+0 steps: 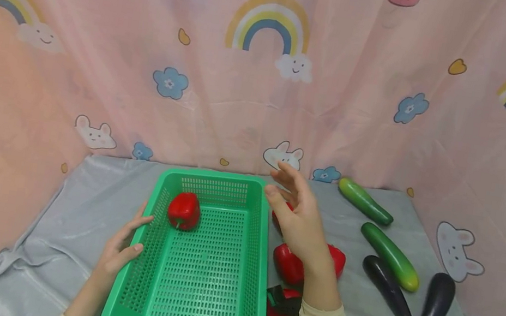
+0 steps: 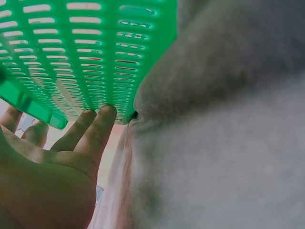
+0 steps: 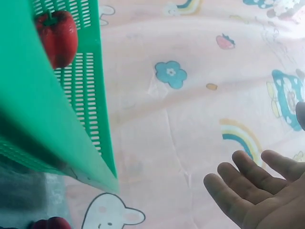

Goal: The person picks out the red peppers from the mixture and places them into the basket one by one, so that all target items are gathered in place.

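A green plastic basket (image 1: 194,311) with slotted walls lies in front of me, with one red bell pepper (image 1: 184,210) at its far left inside. My left hand (image 1: 116,252) rests against the basket's left side. In the left wrist view, its extended fingertips (image 2: 108,110) touch the outer wall. Raised over the basket's right rim, my right hand (image 1: 298,215) holds nothing, its fingers loosely bent and spread. Beneath and beside the right arm lie several red bell peppers (image 1: 288,264), partly hidden by hand, sleeve and wrist camera.
On the grey cloth (image 1: 100,183) to the right are two green zucchini-like vegetables (image 1: 365,201) and two dark eggplants (image 1: 437,303) whose green ends meet. A pink patterned curtain (image 1: 239,117) surrounds the back and sides.
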The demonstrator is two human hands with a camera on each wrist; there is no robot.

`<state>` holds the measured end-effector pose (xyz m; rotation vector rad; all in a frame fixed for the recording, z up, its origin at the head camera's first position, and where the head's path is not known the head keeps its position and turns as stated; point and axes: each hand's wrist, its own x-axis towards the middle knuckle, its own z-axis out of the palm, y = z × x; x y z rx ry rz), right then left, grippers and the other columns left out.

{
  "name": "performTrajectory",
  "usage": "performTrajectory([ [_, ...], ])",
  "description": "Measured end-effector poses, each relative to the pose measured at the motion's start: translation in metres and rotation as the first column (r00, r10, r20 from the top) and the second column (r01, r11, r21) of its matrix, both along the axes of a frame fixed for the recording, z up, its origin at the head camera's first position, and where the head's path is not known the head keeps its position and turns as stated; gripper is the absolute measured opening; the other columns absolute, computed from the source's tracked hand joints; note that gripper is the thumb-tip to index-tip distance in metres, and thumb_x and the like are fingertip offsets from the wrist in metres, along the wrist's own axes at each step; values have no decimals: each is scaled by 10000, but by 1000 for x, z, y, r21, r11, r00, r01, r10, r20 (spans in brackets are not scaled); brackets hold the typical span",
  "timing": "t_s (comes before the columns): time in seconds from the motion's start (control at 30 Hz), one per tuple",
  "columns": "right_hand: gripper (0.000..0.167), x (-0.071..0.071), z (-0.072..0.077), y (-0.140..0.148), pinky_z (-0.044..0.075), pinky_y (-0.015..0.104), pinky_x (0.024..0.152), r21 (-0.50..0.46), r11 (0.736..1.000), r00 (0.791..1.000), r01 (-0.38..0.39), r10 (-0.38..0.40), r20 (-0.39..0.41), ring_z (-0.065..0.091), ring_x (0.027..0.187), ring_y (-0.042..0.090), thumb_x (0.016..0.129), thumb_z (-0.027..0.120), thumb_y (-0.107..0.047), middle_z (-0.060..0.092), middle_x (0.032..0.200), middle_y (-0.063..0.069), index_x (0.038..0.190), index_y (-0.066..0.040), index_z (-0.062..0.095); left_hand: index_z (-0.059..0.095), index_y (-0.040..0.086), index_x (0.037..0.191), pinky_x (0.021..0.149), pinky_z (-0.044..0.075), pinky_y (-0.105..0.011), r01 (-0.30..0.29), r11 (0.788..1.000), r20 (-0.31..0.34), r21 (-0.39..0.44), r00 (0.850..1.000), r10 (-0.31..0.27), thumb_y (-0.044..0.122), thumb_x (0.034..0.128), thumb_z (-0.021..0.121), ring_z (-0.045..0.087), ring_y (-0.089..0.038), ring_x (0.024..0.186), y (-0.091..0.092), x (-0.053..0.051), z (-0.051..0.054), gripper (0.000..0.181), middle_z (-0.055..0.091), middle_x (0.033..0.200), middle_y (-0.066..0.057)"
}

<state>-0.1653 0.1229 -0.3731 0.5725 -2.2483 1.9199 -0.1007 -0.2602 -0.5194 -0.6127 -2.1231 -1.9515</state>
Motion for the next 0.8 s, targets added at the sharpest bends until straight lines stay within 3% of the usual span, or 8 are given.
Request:
performTrajectory([
  [0.13, 599, -2, -3, 6, 559, 399, 1073, 6, 1000, 1000, 23, -23, -7, 594, 1391, 346, 1102, 664, -238, 575, 1545, 107, 1652, -132, 453, 450, -90, 1590, 1221, 223, -195, -11, 1000, 10, -14, 1000, 11, -70, 1027, 441, 137, -121, 1670, 0, 0, 1, 563, 158, 1816, -166],
  [0.33, 594, -7, -9, 13, 486, 580, 1145, 31, 998, 998, 55, -55, -18, 587, 1397, 325, 1102, 662, -223, 581, 1547, 138, 1648, -101, 461, 451, -159, 1541, 1242, 230, -213, 16, 1000, -58, 21, 998, -15, -124, 982, 430, 168, -150, 1670, 2, -1, -1, 561, 150, 1799, -234],
  [0.57, 591, -11, -10, 18, 473, 578, 1155, 49, 997, 997, 64, -61, -49, 586, 1391, 295, 1089, 686, -242, 599, 1534, 97, 1634, -118, 492, 439, -160, 1548, 1241, 216, -204, 11, 1000, -31, 18, 999, -11, -99, 997, 440, 149, -135, 1671, 2, 0, 0, 555, 140, 1803, -229],
  [0.8, 574, -18, -18, 24, 437, 617, 1179, 81, 995, 998, 50, -48, -38, 555, 1423, 333, 1090, 688, -230, 588, 1545, 125, 1615, -90, 506, 453, -170, 1533, 1249, 220, -217, 23, 1000, -105, 9, 994, -22, -140, 967, 424, 165, -164, 1672, 2, -2, 1, 568, 161, 1789, -258],
])
